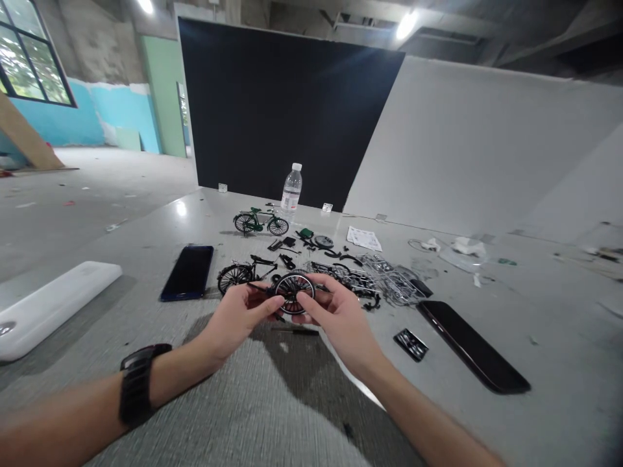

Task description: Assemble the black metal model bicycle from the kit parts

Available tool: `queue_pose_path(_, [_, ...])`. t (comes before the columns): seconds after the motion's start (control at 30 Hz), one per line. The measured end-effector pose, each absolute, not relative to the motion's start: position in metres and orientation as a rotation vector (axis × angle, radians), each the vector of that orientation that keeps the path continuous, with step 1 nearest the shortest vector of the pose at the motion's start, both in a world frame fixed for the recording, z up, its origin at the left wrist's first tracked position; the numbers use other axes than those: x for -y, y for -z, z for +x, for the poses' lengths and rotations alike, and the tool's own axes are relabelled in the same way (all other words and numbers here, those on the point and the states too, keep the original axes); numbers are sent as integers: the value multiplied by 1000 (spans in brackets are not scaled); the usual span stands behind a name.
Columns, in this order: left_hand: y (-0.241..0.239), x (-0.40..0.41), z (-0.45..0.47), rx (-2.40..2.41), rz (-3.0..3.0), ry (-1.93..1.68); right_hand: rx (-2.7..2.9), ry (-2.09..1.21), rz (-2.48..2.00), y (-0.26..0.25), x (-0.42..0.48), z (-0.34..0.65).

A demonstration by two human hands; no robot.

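A small black spoked model bicycle wheel with a pale rim is held up between my two hands. My left hand is closed at its left edge, thumb in front, with a thin dark part also by its fingers. From the other side, my right hand pinches it, thumb pressed on the spokes. Behind the left hand is a partly built black model bicycle, its lower portion hidden. Black and grey parts on sprues lie beyond the right hand. Under the hands rests a thin dark tool.
A finished green model bicycle and a water bottle stand farther back. Phones lie at left and right, near a small black tray. A white oblong object is at far left. Behind is a folded paper.
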State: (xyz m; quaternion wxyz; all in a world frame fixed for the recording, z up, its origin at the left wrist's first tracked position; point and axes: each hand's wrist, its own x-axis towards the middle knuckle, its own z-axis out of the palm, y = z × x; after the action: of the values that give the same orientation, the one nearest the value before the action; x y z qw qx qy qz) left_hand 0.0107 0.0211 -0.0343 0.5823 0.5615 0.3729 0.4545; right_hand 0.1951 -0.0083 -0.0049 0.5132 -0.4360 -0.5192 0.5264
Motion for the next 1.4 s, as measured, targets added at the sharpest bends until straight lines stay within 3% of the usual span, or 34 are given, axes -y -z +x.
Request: queue_pose_path(1.4, [29, -12, 11, -710, 1415, -989, 1321, -1232, -984, -2, 22, 185])
